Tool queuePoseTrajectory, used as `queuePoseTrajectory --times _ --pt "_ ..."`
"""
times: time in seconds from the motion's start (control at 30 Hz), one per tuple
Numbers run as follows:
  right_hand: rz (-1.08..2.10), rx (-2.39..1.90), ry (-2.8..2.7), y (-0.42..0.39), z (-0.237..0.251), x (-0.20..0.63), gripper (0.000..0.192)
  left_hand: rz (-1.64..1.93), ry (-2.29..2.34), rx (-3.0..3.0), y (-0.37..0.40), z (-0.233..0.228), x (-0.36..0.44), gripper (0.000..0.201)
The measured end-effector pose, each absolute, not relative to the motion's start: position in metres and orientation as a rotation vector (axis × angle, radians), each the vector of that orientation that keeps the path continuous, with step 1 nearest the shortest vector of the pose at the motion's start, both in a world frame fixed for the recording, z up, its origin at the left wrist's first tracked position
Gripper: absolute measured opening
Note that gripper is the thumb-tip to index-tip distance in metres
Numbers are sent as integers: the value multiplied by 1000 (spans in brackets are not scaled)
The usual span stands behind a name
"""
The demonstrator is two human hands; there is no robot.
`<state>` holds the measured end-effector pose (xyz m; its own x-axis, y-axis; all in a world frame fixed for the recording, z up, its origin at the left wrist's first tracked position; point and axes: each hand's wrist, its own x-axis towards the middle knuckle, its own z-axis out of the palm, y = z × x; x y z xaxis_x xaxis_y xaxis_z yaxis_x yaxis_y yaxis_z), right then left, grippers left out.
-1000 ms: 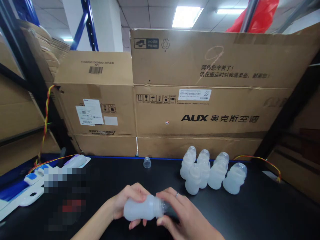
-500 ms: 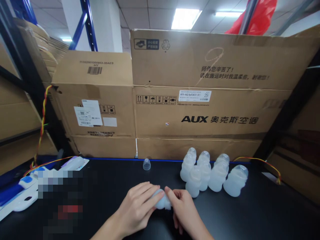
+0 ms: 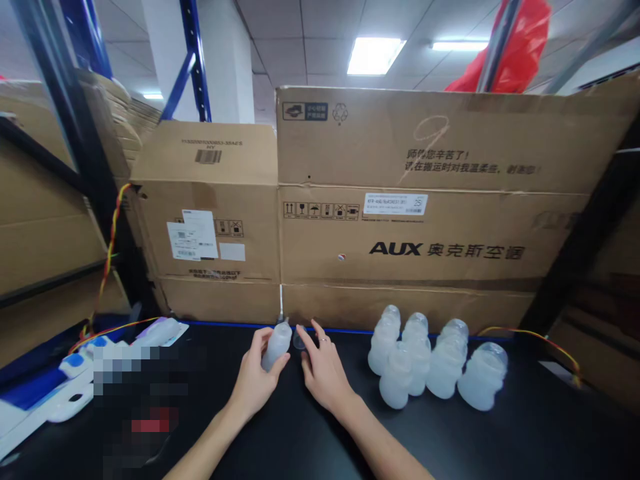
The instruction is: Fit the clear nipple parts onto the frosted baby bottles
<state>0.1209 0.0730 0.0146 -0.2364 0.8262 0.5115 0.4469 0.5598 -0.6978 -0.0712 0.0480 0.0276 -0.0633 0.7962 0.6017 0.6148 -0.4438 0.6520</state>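
A frosted white baby bottle (image 3: 278,345) without a cover is in my left hand (image 3: 256,367), fingers wrapped round its body and its top tilted up and away. My right hand (image 3: 325,370) reaches toward the back of the black table, fingers spread apart. At its index fingertip is a small clear dome cap (image 3: 299,339), partly hidden; whether the fingers touch it I cannot tell. To the right stand several similar bottles with clear domed tops, among them a front one (image 3: 395,377) and a rightmost one (image 3: 483,377).
A cardboard panel (image 3: 450,220) walls off the back of the black table (image 3: 280,440). White and blue packages (image 3: 75,363) lie at the left, beside a dark rack post (image 3: 135,273). A red-yellow twisted cord (image 3: 530,332) runs along the right back.
Both hands have moved from the table's front toward the back. My right hand has left the bottle and spread its fingers beside the cap; the bottle stays in my left hand.
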Motion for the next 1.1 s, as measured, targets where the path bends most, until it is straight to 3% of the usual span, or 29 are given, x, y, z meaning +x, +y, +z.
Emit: queuePoseTrajectory --times 0.07,0.2,0.33,0.53,0.87,1.1 --pt "516 -1011 -1874 83 13 116 54 1455 1611 2124 50 34 -87 37" --pt "620 -955 -1773 88 6 120 30 1319 1670 2286 51 40 -106 43" --pt "765 -861 -1641 87 2 126 40 1268 1658 2333 50 39 -102 48" --pt "836 -786 -1557 85 4 123 38 1247 1635 2310 46 42 -99 49" --pt "682 -687 -1777 75 3 123 30 1164 1499 2134 42 44 -94 50" --pt "541 -541 -2004 51 23 126 43 1023 1198 1803 40 46 -96 56"
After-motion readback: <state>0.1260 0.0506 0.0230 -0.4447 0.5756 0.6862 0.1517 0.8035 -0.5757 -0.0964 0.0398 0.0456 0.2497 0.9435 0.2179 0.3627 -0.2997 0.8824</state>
